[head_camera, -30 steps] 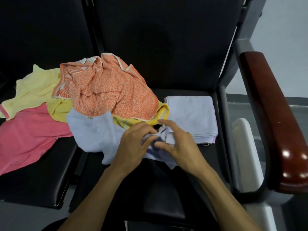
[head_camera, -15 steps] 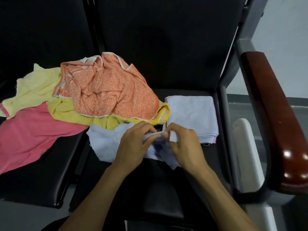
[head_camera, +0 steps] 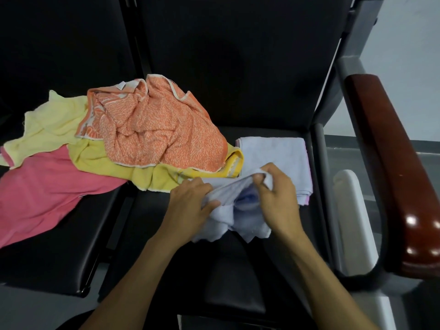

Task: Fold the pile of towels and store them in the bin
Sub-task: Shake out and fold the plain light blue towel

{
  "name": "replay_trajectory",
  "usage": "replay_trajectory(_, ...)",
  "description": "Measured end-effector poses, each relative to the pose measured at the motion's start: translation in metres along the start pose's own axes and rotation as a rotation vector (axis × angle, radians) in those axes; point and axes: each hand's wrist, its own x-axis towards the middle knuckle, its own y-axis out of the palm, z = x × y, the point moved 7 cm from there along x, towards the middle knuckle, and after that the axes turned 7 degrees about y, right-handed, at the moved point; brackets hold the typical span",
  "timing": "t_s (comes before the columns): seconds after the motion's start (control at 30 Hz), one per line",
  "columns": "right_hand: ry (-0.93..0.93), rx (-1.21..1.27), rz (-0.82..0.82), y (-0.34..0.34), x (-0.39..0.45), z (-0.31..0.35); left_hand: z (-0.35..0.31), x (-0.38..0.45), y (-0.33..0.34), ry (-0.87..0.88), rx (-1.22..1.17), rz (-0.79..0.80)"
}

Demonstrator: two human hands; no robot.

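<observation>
A pale lavender towel (head_camera: 238,215) hangs bunched between my hands above the black seat. My left hand (head_camera: 190,203) grips its left side and my right hand (head_camera: 276,198) pinches its upper edge. Behind my right hand lies a folded lavender towel (head_camera: 273,153) on top of a folded pink one, whose edge shows. To the left sits a loose pile: an orange patterned towel (head_camera: 154,129) on top, a yellow towel (head_camera: 107,167) under it, a pale yellow towel (head_camera: 50,125) and a pink towel (head_camera: 40,194). No bin is in view.
The towels lie on a row of black padded seats (head_camera: 238,270) with dark backrests. A glossy brown wooden armrest (head_camera: 392,175) on a grey frame stands to the right. A white object (head_camera: 352,210) sits below it. Grey floor shows beyond.
The lavender towel has been drawn out from under the pile to the right and lifted off the seat. My hands have moved right and spread apart, both holding it.
</observation>
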Motion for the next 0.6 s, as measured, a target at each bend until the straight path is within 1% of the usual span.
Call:
replay_trajectory(0.07,0.086,0.108,-0.006,-0.003,0.003,-0.005,0.006,-0.002,-0.005,-0.077,-0.108,-0.048)
replay_trajectory(0.1,0.120,0.088,0.021,-0.001,0.003,-0.006,0.007,-0.001,-0.010,-0.118,-0.206,-0.094)
replay_trajectory(0.17,0.148,-0.022,0.161,0.013,-0.003,-0.005,0.003,0.003,-0.017,-0.167,-0.433,-0.143)
replay_trajectory(0.23,0.147,-0.106,0.339,0.032,-0.014,-0.003,-0.006,0.007,-0.019,-0.185,-0.658,-0.138)
replay_trajectory(0.27,0.126,-0.129,0.390,0.040,-0.019,-0.002,-0.012,0.008,-0.019,-0.185,-0.727,-0.129)
replay_trajectory(0.3,0.093,-0.152,0.406,0.046,-0.023,-0.002,-0.016,0.008,-0.018,-0.181,-0.765,-0.117)
replay_trajectory(0.37,0.038,-0.186,0.352,0.049,-0.023,-0.001,-0.020,0.008,-0.015,-0.183,-0.786,-0.086)
replay_trajectory(0.43,0.035,-0.163,0.252,0.041,-0.018,0.002,-0.014,0.007,-0.011,-0.222,-0.786,-0.055)
replay_trajectory(0.53,0.082,0.007,0.159,0.027,-0.012,0.001,-0.002,0.001,-0.003,-0.323,-0.706,-0.005)
replay_trajectory(0.6,0.144,0.093,0.090,0.019,-0.011,-0.003,0.002,-0.001,-0.003,-0.339,-0.625,0.001)
